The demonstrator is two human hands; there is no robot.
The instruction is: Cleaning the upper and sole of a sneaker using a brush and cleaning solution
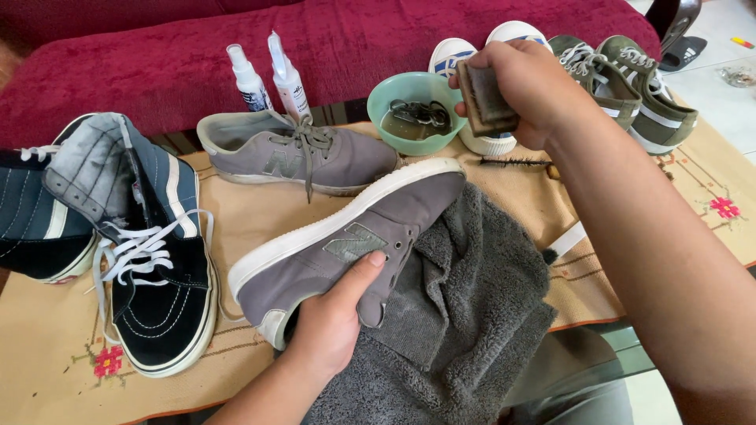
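The left hand is gripping the grey suede low-top sneaker with a white sole by its heel end, thumb pressing on the side panel, and is holding it on its side over the dark grey terry towel at the near edge of the tabletop. The right hand is closed around a small rectangular brown brush block, lifting it beside the pale green bowl of liquid. To do this well, the person is probably better off shaking excess liquid off the block, keeping the shoe braced firmly against the towel, and stroking the suede lightly in one direction, since a soaked block could leave dark patches on the nap
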